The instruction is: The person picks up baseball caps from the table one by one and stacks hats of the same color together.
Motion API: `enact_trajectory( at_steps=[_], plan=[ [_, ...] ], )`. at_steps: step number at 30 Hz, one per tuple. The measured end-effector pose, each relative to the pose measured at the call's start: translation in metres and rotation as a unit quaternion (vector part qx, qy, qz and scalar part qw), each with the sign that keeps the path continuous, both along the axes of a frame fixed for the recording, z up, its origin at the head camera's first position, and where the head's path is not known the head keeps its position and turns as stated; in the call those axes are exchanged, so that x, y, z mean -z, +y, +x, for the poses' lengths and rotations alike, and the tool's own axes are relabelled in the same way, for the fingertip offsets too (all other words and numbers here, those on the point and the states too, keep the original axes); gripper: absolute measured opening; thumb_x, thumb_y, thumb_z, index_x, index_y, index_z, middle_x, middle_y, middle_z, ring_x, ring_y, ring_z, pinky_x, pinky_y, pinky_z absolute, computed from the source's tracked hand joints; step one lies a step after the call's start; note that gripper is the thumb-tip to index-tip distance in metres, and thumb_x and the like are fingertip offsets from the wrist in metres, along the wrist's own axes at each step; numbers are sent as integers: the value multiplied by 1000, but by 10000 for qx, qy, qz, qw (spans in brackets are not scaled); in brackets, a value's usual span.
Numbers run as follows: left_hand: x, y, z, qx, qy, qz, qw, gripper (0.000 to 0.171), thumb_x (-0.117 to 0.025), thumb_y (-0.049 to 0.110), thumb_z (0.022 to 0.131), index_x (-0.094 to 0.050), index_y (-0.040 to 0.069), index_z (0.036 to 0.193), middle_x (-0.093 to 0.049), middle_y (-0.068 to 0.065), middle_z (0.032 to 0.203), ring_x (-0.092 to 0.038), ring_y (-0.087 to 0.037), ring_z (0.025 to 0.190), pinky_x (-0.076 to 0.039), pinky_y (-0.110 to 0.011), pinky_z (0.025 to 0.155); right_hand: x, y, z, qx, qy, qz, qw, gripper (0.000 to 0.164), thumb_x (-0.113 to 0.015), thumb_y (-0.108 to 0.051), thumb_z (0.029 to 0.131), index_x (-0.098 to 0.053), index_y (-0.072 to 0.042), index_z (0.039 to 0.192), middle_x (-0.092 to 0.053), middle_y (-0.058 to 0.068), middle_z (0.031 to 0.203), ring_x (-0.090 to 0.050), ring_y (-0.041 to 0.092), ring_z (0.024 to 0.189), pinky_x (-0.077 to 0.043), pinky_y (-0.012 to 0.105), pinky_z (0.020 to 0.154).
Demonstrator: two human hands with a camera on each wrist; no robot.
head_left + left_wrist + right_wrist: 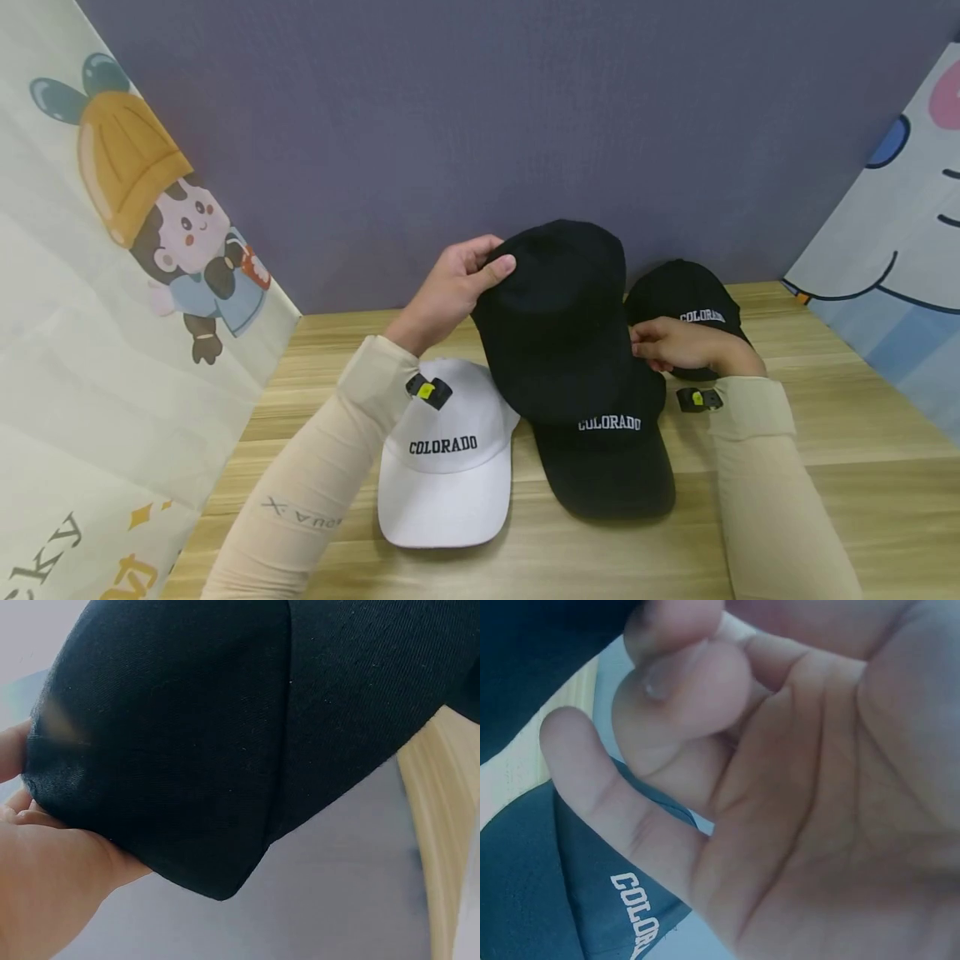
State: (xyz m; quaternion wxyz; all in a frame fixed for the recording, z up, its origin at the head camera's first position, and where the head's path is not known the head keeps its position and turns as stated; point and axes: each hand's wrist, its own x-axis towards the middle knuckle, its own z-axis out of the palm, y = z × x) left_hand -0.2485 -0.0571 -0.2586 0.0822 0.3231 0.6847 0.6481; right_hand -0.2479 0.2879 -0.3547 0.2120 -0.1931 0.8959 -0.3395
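Observation:
My left hand (457, 287) grips a plain-looking black cap (558, 317) by the upper left of its crown, thumb on the near side. The cap is held tilted above the table, its brim hanging downward; no lettering shows on it. At its right edge, my right hand (675, 343) pinches with thumb and fingertips, the other fingers curled in the right wrist view. Below and partly covered by the held cap lies another black cap (607, 475) with white COLORADO lettering. A white cap (446, 467) with black COLORADO lettering sits to the left.
A third black COLORADO cap (682, 287) rests at the back right, partly behind my right hand. The wooden table (810, 467) meets a grey-purple back wall (525, 108). Printed cartoon panels stand on the left (112, 400) and right (900, 250).

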Motion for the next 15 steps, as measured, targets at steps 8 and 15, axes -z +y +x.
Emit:
enact_trajectory(
  at_steps=[8,15],
  plan=[
    [9,10,5,190,-164,-105,9996,14,-54,13,99,-59,1,103,-64,0,85,-63,-12,75,-50,-25,70,-5,3,3,181,375,-204,9989,16,-42,-9,101,-55,-1,97,-50,6,70,-47,13,57,-41,28,55],
    [15,22,12,445,-193,-191,9986,13,-54,12,98,-58,0,100,-63,-2,82,-61,-12,74,-49,-25,68,-9,6,3,383,741,-341,9959,18,-42,-8,101,-51,-1,86,-49,6,65,-48,14,55,-42,27,58]
  ],
)
